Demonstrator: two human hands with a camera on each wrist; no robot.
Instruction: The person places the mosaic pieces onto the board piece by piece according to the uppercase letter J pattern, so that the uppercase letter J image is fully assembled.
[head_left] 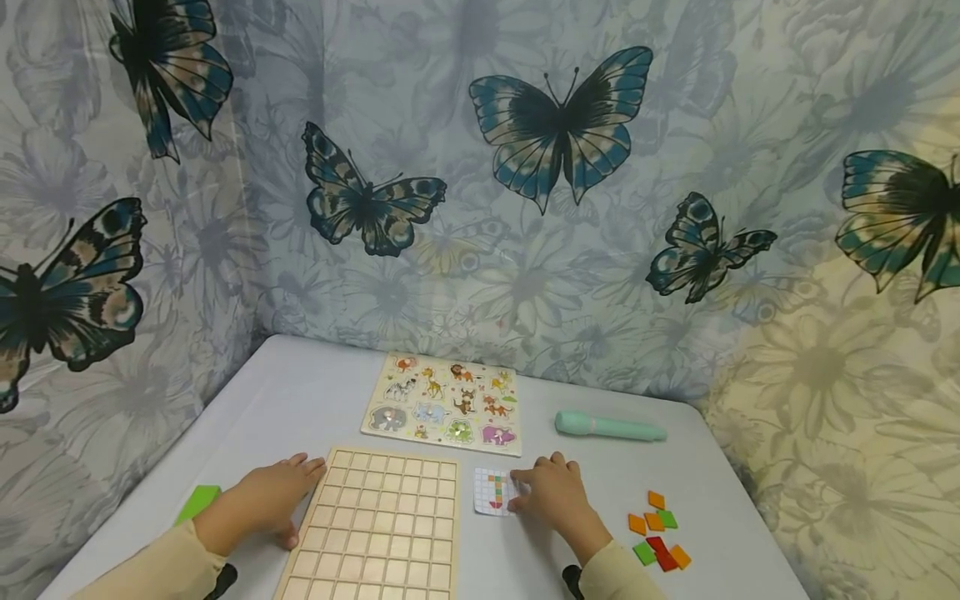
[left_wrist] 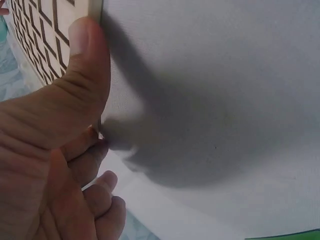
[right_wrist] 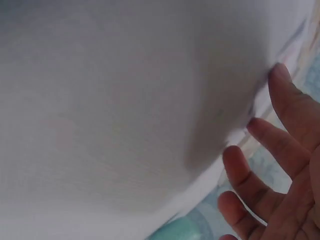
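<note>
A wooden grid board (head_left: 375, 525) lies on the table in front of me. My left hand (head_left: 262, 498) rests at its left edge, with the thumb (left_wrist: 82, 55) against the rim and the other fingers farther along that side. Right of the board lies a small pattern card (head_left: 483, 492) printed with a grid and coloured squares. My right hand (head_left: 557, 497) is at the card's right edge, thumb and index fingertips touching it some distance apart. In the right wrist view the fingers (right_wrist: 282, 150) are spread.
Several orange, green and red tiles (head_left: 656, 522) lie loose on the right. Behind the board is an animal peg puzzle (head_left: 442, 404); a mint-green cylinder (head_left: 611, 427) lies at the back right. A green block (head_left: 198, 502) sits left of my left hand.
</note>
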